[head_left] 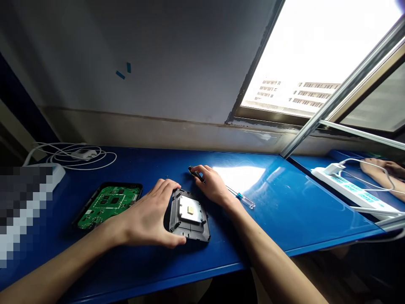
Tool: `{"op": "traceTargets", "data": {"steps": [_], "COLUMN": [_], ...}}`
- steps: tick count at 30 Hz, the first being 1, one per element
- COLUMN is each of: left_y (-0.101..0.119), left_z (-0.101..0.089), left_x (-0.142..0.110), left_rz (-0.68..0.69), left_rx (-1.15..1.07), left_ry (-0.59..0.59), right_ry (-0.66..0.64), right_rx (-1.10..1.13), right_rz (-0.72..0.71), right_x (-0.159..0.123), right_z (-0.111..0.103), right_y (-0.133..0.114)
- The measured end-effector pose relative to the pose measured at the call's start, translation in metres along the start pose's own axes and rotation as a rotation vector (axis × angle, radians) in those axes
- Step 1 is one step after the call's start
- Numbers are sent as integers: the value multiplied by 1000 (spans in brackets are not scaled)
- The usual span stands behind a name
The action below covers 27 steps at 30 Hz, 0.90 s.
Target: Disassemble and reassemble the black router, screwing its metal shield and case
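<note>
Black plastic cover (204,231): center, long axis running away from you, far end tipped left.
Your left hand (148,215): spread wide, holding the cover's far and near edges.
Your right hand (213,185): curled around a black-and-yellow handle (195,173).
Surface: glossy blue table (272,211).

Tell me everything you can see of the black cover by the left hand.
The black cover is squarish, seemingly plastic, with small tabs along its edges and short posts inside. Its inner side faces up. A silvery, metal-looking plate sits in it, bearing a small yellowish square. It looks about flat on the blue table, set slightly askew. The left hand spans its left side, fingers at the far corner, thumb at the near edge. No damage shows.
</note>
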<state>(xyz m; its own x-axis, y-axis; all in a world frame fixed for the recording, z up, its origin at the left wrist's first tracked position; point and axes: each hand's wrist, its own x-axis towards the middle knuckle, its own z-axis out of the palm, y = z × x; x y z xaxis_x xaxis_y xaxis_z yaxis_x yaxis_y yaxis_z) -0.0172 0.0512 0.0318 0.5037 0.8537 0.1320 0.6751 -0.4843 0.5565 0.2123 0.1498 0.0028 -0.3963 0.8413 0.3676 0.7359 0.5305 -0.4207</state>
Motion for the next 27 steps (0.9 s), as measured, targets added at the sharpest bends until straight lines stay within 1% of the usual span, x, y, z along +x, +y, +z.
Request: {"op": "traceTargets", "data": {"steps": [2, 4, 6, 8, 9, 11, 14, 20, 24, 27], "left_y": [-4, -9, -13, -13, -13, -9, -3, 2, 5, 6], "left_z": [7, 14, 20, 23, 24, 24, 23, 23, 22, 21], "left_x": [-2, -5, -7, -8, -8, -7, -3, -3, -5, -4], "left_rz": [-12, -18, -26, -39, -49, -72, -79, -31, -28, -15], "left_rx": [43, 64, 65, 66, 71, 85, 114, 270, 358, 379], "left_ry": [-34, -63, -88, -95, -94, -84, -86, -48, -83, -81], "right_ry": [68, 197, 392, 554, 618, 704, 748, 768, 768, 776], "right_rx": [12, 30, 55, 52, 44, 33, 89, 262, 263, 244], "right_rz": [25, 34, -12, -76, -101, -140, -199, -326, -339, -331], "right_x": [1, 1, 0, -3, -4, -8, -12, -13, -12, -12], "right_z": [-3, -8, -15, -20, -22, -25, -25, -20, -19, -18], "right_y": [-2, -6, -10, -14, -17, -21, -26, -31, -31, -30]}}
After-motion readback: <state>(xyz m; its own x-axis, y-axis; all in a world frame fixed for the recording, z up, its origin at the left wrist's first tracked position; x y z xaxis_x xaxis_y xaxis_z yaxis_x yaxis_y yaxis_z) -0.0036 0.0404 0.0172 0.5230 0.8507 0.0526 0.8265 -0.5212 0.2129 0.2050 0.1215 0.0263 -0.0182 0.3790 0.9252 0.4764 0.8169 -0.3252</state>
